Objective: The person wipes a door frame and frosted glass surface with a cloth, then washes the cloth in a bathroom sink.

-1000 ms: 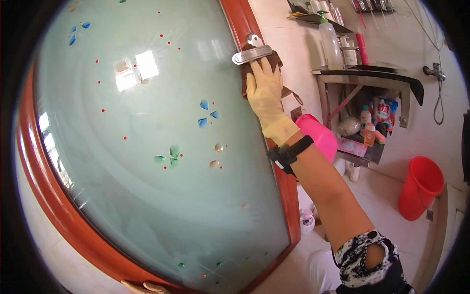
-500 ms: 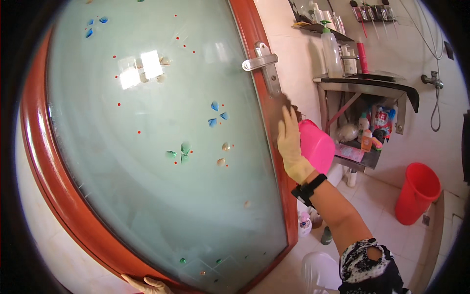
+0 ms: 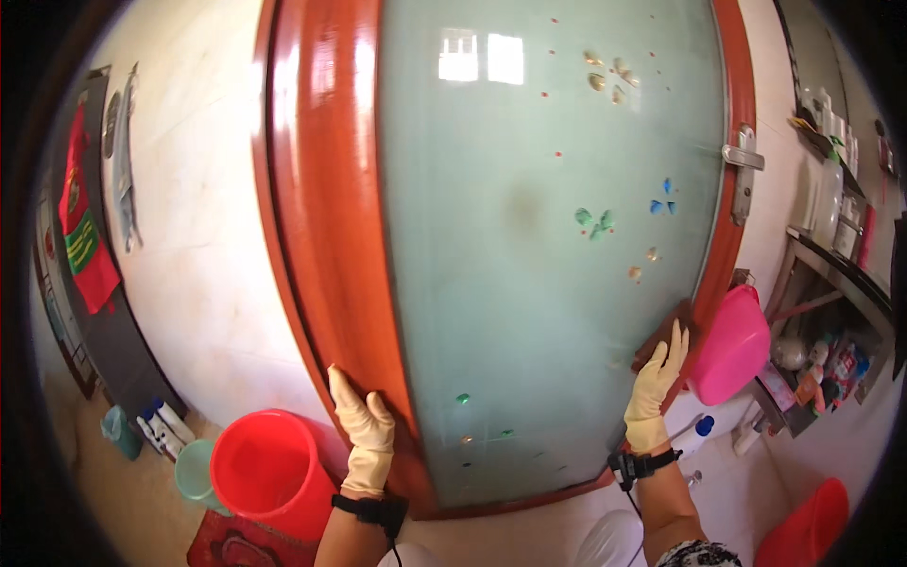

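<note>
My left hand (image 3: 362, 430), in a pale yellow rubber glove, rests against the left wooden stile of the door (image 3: 350, 236). Its fingers are stretched out and nothing is in them. A similar glove covers my right hand (image 3: 655, 392), which presses a dark brown cloth (image 3: 663, 342) against the lower right of the door, where the frosted glass (image 3: 501, 283) meets the wooden edge. Part of the cloth is hidden under the fingers. Coloured petal-shaped decorations dot the glass. Higher up on the right edge sits a metal door handle (image 3: 744, 159).
A red bucket (image 3: 269, 468) and a pale green bucket (image 3: 196, 472) stand left of my left hand. The pink basin (image 3: 735, 348) hangs just beyond my right hand. A dark-topped washstand (image 3: 841, 269) holds toiletries at the right; another red bucket (image 3: 808, 529) stands below.
My view has swung left, bringing the left wall and buckets in. My right hand and the cloth have moved down the door's right edge. My left hand has come higher into view on the frame.
</note>
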{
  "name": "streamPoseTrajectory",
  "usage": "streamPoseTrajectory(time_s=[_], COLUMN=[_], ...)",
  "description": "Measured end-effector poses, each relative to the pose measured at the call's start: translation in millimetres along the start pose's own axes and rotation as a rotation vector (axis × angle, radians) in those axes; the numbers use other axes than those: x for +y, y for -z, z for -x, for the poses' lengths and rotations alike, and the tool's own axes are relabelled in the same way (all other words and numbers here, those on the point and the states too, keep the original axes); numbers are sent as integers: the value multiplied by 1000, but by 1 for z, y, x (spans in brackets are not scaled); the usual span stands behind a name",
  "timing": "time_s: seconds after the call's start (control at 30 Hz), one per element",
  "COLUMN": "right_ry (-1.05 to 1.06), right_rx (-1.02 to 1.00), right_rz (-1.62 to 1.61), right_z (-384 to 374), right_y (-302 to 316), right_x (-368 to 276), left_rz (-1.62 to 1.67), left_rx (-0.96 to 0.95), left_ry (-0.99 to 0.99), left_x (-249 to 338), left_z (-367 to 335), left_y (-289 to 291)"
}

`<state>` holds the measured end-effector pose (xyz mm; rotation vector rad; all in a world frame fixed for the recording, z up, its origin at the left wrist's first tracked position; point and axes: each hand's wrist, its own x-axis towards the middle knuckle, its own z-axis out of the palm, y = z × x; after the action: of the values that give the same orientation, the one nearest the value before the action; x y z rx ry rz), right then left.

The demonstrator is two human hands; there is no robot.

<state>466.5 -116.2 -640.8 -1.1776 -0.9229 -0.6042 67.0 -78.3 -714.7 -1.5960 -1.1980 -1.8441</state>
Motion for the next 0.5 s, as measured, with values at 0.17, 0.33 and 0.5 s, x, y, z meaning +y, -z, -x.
streamPoseTrajectory(time_s=[0.17, 0.33, 0.5], right_ry=[459, 939, 1002], right_rx=[-252, -267, 47], right_rz=[-594, -236, -287], right_z=[-40, -106, -79], right_y=[-45, -106, -152], right_x=[-203, -386, -389], left_rz=[-27, 75, 212], left_rx=[12, -50, -61], left_ry=[-39, -25, 39], left_x=[1, 2, 11], left_z=[-1, -6, -15], left_y=[6, 13, 16])
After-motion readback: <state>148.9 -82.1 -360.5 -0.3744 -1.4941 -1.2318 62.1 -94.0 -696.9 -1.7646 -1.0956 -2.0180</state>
